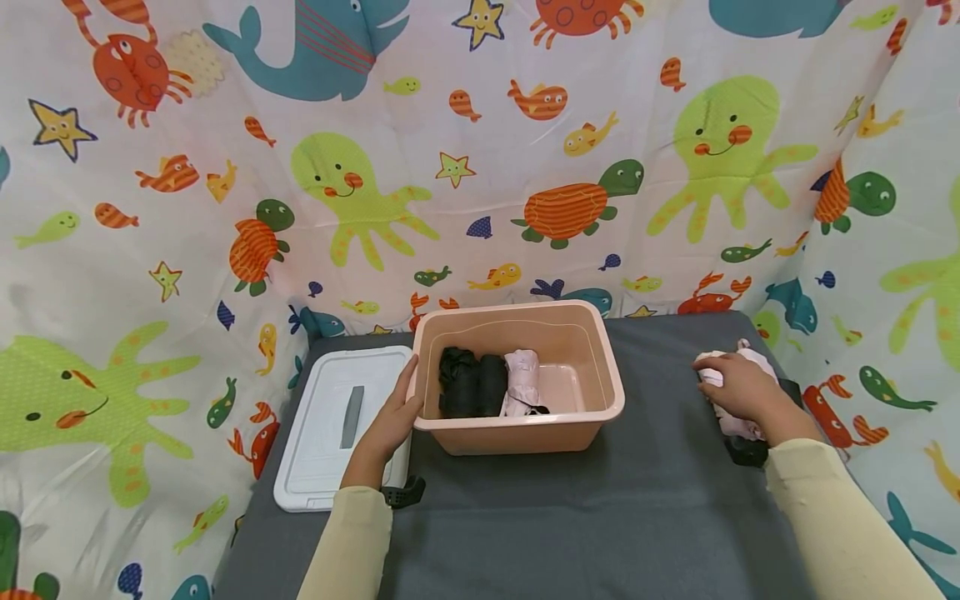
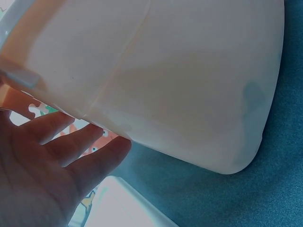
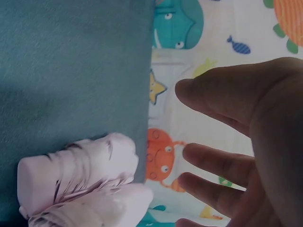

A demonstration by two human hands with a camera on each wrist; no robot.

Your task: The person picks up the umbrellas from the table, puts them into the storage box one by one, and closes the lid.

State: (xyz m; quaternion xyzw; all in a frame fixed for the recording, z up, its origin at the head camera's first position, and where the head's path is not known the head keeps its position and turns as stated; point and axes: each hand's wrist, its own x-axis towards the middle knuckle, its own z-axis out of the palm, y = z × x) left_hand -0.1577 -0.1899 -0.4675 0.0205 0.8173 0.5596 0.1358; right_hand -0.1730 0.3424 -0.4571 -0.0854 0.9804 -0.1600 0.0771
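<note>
Left hand (image 1: pixel 387 422) against bin (image 1: pixel 517 438) of bundles (image 1: pixel 492 387)

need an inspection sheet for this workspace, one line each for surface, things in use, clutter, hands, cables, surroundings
surface: gray tabletop, looks flat
things in use: peach bin holding two black rolls and a pink roll; pink bundles and black bundles at right
clutter: white lid left of the bin
hands: left hand touches the bin's side; right hand over the pink bundles, fingers spread
cables: nothing seen
surroundings: sea-animal curtain behind and both sides
</note>
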